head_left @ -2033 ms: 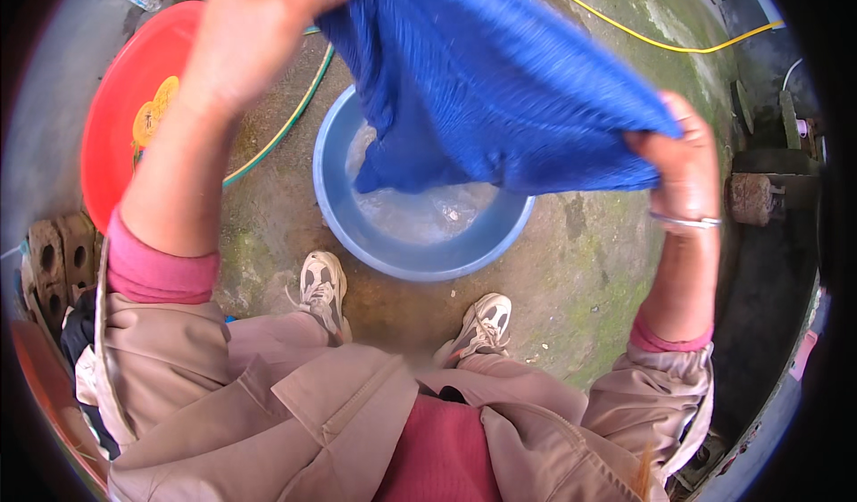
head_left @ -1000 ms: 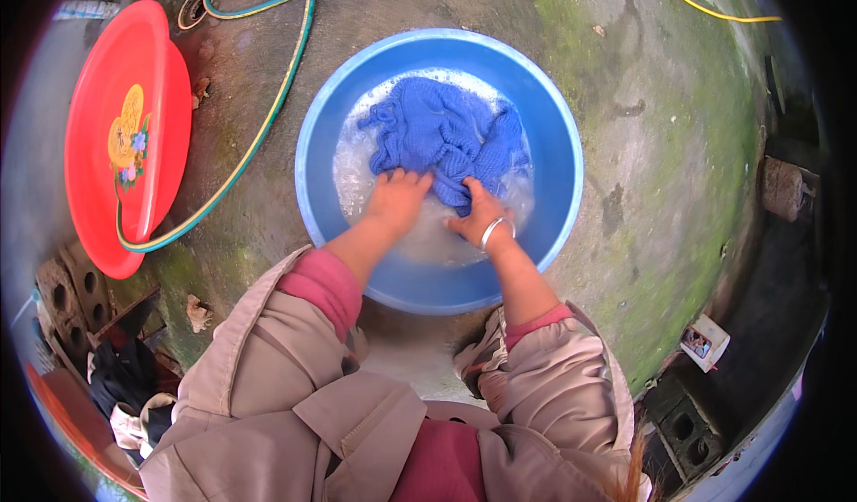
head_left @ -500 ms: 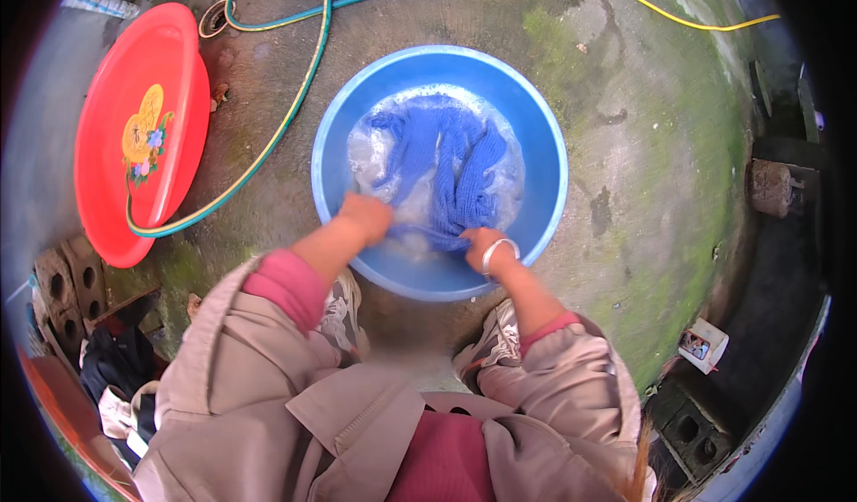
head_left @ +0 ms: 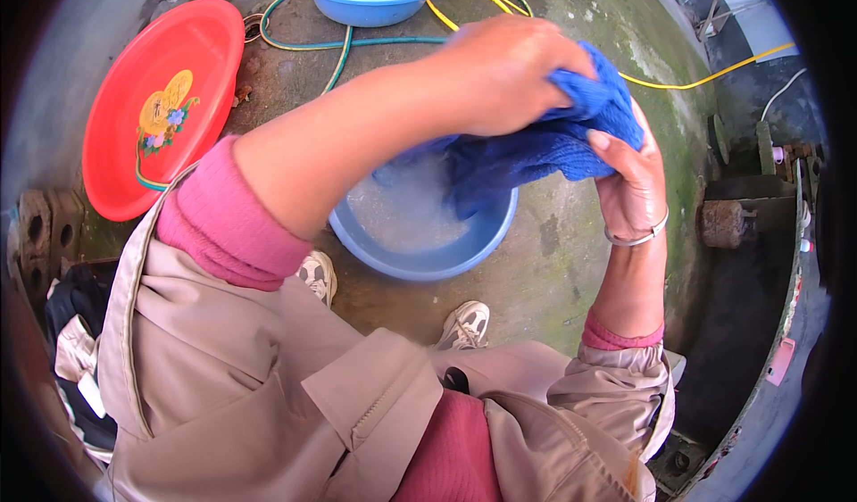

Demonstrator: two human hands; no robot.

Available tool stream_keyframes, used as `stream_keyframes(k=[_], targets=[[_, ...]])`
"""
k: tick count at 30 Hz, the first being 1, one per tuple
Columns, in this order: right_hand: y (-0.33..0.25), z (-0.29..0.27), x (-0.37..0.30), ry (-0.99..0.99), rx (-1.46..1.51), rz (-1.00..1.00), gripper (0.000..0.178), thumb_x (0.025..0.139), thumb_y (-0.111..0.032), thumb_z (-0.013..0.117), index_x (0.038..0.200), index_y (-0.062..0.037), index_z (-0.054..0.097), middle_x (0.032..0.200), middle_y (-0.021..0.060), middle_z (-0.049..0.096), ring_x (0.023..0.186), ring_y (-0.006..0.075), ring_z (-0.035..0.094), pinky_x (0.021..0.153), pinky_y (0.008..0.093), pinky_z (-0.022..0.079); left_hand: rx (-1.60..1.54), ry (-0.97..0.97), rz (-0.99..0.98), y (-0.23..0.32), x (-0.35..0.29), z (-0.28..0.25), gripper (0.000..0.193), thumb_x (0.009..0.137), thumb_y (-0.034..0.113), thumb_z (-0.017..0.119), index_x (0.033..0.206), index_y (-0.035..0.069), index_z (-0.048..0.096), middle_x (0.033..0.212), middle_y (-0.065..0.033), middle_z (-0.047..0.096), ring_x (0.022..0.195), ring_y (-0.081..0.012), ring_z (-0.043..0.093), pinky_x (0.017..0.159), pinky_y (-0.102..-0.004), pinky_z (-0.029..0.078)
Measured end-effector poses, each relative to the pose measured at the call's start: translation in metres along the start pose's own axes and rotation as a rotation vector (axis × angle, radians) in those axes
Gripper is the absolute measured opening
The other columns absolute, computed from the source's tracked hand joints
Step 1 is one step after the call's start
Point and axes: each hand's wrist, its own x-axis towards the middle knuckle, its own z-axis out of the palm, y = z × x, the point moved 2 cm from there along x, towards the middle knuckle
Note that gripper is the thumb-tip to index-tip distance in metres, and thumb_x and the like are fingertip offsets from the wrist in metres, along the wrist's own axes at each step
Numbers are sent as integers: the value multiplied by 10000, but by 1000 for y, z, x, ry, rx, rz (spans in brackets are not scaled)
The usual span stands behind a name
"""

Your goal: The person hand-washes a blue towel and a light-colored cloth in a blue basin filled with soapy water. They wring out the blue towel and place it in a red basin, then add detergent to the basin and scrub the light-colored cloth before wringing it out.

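Head camera: the left forearm [head_left: 344,136] slants up from the lower left and crosses above a large blue tub [head_left: 420,268], ending in the left hand [head_left: 511,72], back uppermost and a little blurred, its fingers curled tight on the upper edge of a blue cloth [head_left: 544,149]. From the lower right the right forearm [head_left: 638,279] rises nearly straight, and the right hand [head_left: 630,181] is turned so that part of the palm shows; its thumb lies along the near face of the cloth while its other fingers pass mostly out of sight behind, so the grip is narrow, with fabric pinched between. A smooth metal bracelet [head_left: 638,237] rings the right wrist. The cloth is bunched between the two hands over the tub's far right side, ribbed like a soft knit, and its folds droop toward the water; whether the lowest end touches is hard to tell. Round and smooth-walled, the tub holds cloudy, sudsy water [head_left: 402,212] and stands on a rough, stained floor [head_left: 571,270] beyond the shoes [head_left: 466,325]. Farther off sits a smaller blue basin [head_left: 370,9], near a looping green hose [head_left: 308,45]. At left leans a glossy red basin [head_left: 192,47], printed with flowers.
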Motion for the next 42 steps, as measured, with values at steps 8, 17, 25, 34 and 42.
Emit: stream_keyframes(k=[8, 17, 25, 34, 42], targets=[[19, 14, 2, 263, -156, 47, 269, 624, 45, 560, 887, -11, 563, 810, 30, 588, 724, 123, 559, 669, 256, 450, -27, 183, -48, 18, -3, 28, 160, 663, 113, 549, 814, 100, 602, 765, -83, 515, 857, -269, 477, 691, -340, 406], [19, 28, -2, 212, -10, 103, 342, 616, 74, 470, 947, 14, 536, 844, 73, 589, 757, 150, 567, 712, 250, 446, -365, -6, -6, -1, -40, 26, 827, 577, 112, 640, 1287, 123, 217, 1224, -181, 302, 1119, -327, 346, 916, -360, 325], [76, 28, -27, 274, 382, 183, 456, 732, -46, 533, 1148, -58, 345, 901, 42, 509, 788, 132, 495, 708, 262, 410, -303, 122, -452, -26, -75, 58, 598, 571, 129, 681, 1112, 53, 436, 1012, -146, 501, 959, -276, 499, 817, -328, 398], [208, 31, -79, 402, 1142, 897, 611, 785, -561, 370, 1140, -64, 389, 1110, 143, 462, 984, 287, 481, 803, 439, 421, 72, -49, -167, -27, -94, 72, 435, 493, 10, 628, 908, 19, 499, 819, -141, 505, 764, -321, 492, 687, -349, 407], [215, 41, -33, 183, 1533, 356, 440, 777, -409, 481, 1028, -47, 491, 975, 103, 554, 897, 261, 538, 803, 400, 430, -660, 510, -984, -7, -128, 95, 340, 648, 35, 619, 961, 49, 487, 900, -63, 525, 847, -183, 508, 734, -308, 422]])
